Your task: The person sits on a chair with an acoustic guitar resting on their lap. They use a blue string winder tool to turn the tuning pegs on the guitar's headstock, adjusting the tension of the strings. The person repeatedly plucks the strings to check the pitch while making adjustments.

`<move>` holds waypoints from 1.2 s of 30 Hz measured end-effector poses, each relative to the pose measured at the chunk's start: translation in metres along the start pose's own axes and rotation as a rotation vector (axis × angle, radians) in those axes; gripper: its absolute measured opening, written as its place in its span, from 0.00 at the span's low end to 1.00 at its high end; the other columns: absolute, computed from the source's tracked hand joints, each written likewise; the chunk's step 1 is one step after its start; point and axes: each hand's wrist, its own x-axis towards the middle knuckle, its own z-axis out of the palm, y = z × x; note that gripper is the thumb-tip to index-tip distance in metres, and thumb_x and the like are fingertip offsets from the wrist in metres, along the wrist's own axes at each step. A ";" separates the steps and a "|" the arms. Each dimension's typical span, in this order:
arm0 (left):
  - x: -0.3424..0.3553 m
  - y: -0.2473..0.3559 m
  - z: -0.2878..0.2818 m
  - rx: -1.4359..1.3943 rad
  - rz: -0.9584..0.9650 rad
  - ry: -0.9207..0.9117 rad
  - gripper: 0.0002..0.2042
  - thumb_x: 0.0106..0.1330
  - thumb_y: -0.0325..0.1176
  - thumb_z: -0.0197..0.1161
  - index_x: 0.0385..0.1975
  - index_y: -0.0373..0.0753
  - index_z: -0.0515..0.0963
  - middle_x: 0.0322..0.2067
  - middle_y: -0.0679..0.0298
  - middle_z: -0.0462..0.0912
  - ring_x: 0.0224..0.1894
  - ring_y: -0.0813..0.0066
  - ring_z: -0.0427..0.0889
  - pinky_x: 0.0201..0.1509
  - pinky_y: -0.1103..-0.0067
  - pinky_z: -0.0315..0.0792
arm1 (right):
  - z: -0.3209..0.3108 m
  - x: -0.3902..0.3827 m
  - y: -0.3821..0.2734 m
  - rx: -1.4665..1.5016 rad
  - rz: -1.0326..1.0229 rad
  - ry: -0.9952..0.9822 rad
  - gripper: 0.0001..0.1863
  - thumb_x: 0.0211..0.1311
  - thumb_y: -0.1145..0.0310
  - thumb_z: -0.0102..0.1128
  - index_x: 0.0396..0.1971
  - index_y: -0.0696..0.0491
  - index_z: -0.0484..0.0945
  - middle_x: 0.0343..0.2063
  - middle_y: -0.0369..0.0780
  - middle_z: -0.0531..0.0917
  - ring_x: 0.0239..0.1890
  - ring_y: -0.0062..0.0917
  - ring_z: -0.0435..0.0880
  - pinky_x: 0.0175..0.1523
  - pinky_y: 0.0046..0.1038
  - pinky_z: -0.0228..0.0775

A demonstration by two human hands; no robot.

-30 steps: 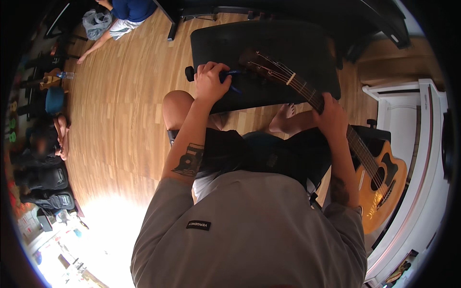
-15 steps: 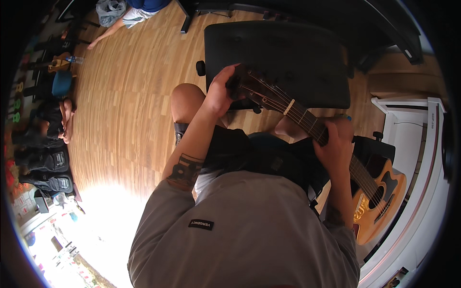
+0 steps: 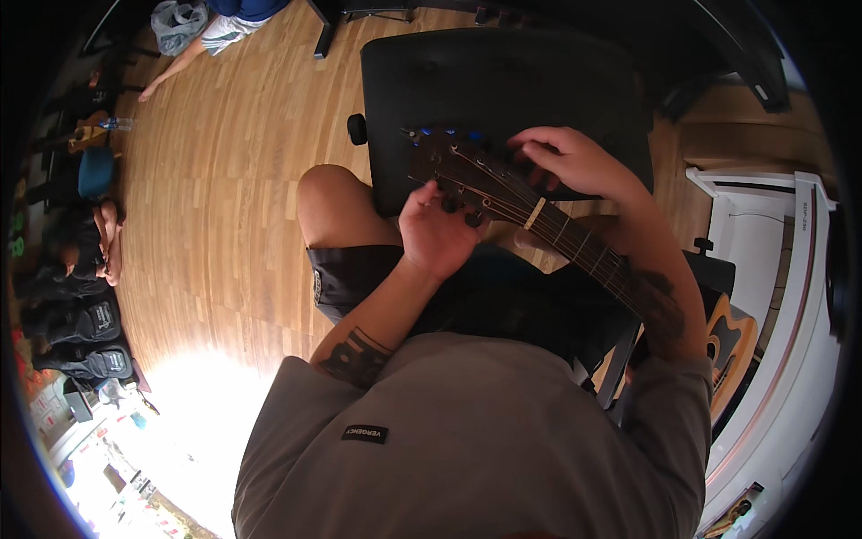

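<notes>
An acoustic guitar lies across my lap, its dark headstock (image 3: 446, 158) pointing up-left over a black chair seat (image 3: 503, 76). Its neck (image 3: 584, 250) runs down-right to the orange-brown body (image 3: 732, 346). My left hand (image 3: 437, 235) is closed around a tuning peg on the near edge of the headstock. My right hand (image 3: 575, 163) curls over the far side of the headstock by the nut, fingertips on the strings and pegs. Small blue parts (image 3: 413, 135) show beside the top of the headstock.
Light wooden floor (image 3: 215, 207) spreads to the left. Another person (image 3: 229, 22) sits on it at the top left beside a grey bag (image 3: 175, 16). Dark bags and gear (image 3: 85, 332) line the left edge. White furniture (image 3: 763, 234) stands at the right.
My left hand left the chair seat and came to the near side of the headstock. My right hand slid up the neck from near the body to the headstock.
</notes>
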 end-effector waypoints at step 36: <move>0.017 0.002 -0.025 0.246 -0.102 -0.287 0.27 0.57 0.16 0.69 0.56 0.50 0.75 0.53 0.66 0.79 0.59 0.66 0.78 0.56 0.61 0.74 | -0.002 0.018 0.001 0.197 -0.074 -0.228 0.10 0.71 0.73 0.58 0.46 0.56 0.84 0.31 0.32 0.84 0.32 0.14 0.80 0.35 0.19 0.72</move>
